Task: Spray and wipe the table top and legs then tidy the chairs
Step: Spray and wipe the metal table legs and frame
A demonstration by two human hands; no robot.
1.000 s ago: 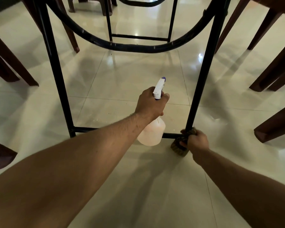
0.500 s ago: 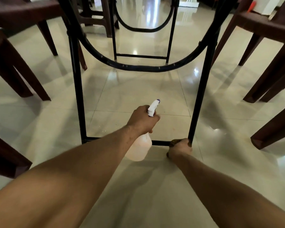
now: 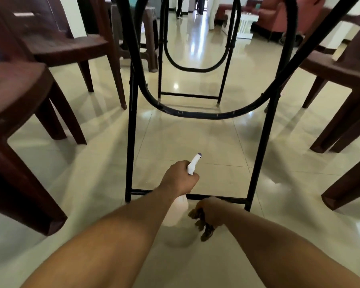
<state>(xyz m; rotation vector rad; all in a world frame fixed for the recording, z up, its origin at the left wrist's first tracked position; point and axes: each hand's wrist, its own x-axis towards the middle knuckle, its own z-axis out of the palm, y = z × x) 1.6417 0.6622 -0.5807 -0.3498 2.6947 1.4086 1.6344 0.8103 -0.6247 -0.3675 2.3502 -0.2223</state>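
Left hand (image 3: 180,177) grips the neck of the white spray bottle (image 3: 178,212), its nozzle pointing far, just over the low crossbar (image 3: 233,199) of the black table legs (image 3: 131,142). Right hand (image 3: 212,209) clutches a brown cloth (image 3: 205,229) on the near side of that bar, right of the bottle. Brown chairs (image 3: 19,96) stand left and right on the tiled floor (image 3: 185,138).

Left forearm (image 3: 112,235), right forearm (image 3: 279,242): bare skin from the lower frame edge to the wrists, fine hair visible. Left hand (image 3: 180,177), right hand (image 3: 211,213): bare.
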